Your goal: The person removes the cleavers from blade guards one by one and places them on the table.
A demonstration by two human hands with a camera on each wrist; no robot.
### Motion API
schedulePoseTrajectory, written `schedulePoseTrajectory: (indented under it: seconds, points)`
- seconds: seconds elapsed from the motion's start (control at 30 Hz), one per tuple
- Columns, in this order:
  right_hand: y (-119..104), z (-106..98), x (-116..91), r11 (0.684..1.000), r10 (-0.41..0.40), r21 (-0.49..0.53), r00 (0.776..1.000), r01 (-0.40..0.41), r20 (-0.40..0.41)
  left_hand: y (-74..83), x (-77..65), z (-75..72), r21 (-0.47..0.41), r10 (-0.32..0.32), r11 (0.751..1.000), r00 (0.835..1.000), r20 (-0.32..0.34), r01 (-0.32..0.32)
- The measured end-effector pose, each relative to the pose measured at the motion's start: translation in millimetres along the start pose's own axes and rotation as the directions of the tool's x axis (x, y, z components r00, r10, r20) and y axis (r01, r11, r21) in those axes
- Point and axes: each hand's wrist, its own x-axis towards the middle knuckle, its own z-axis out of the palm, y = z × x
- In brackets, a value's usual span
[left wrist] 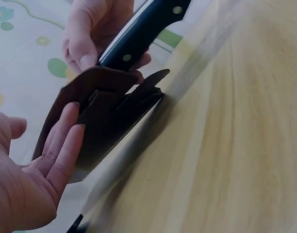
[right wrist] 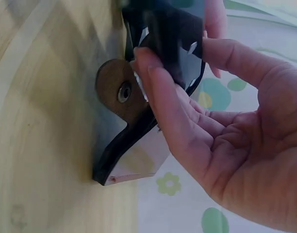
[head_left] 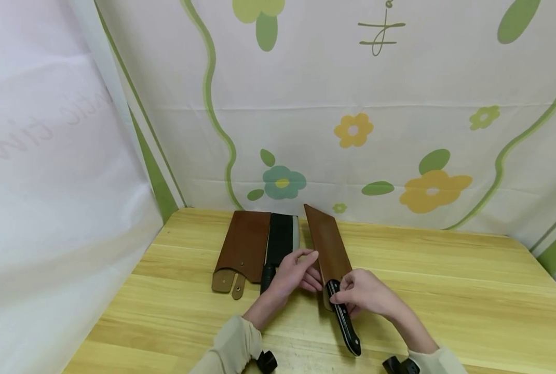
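A brown leather sheath point(head_left: 328, 239) holds a knife, tilted up off the table, with its black riveted handle point(head_left: 347, 327) sticking out at the near end. My right hand point(head_left: 365, 292) pinches the knife at the handle's upper end, beside the sheath mouth. In the right wrist view, a rounded flap with a metal snap point(right wrist: 124, 91) hangs by those fingers. My left hand point(head_left: 294, 272) is at the sheath's left side. The left wrist view shows its fingers point(left wrist: 66, 150) extended along the leather, thumb apart.
To the left lies a black-bladed cleaver point(head_left: 280, 239), its handle partly behind my left hand. Next to it lies a wider brown leather sheath point(head_left: 247, 241) with its snap strap loose. Flower-printed cloth point(head_left: 306, 130) stands along the back of the wooden table point(head_left: 446, 291).
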Motion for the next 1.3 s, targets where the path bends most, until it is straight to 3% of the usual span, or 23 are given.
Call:
schedulePoseTrajectory:
  seconds: [0.17,0.4,0.53,0.7,0.87,1.03,1.3]
  points:
    - [-5.3,2.2,-2.9,0.991,-0.062,-0.125,0.997,0.056,-0.048,6.8,0.0,-3.3,0.008,0.015,1.0,1.0,0.007,-0.015]
    - [-10.9,3.9,-5.0,0.954,-0.124,-0.288,0.985,0.086,-0.117,16.8,-0.4,-6.3,0.04,0.01,0.999,1.0,0.022,-0.01]
    - [-10.9,3.5,-4.7,0.938,-0.152,-0.333,0.978,0.099,-0.139,18.3,-0.2,-7.2,0.052,0.004,0.999,1.0,0.031,-0.005]
    - [-8.4,1.4,-3.1,0.921,-0.226,-0.35,0.967,0.174,-0.116,19.2,-0.3,-10.5,0.055,0.009,0.998,1.0,0.012,-0.009]
    - [-8.2,-0.5,-1.4,0.884,-0.318,-0.405,0.935,0.232,-0.159,21.8,-0.2,-16.3,0.036,0.014,0.999,0.999,-0.034,-0.013]
    - [-9.7,-0.8,0.4,0.86,-0.361,-0.464,0.895,0.211,-0.262,24.1,0.1,-21.4,-0.062,0.016,0.998,0.997,-0.079,-0.021]
    - [-6.1,-4.0,4.1,0.867,-0.345,-0.476,0.869,0.149,-0.356,26.0,0.4,-24.6,-0.141,0.015,0.989,0.992,-0.128,-0.034]
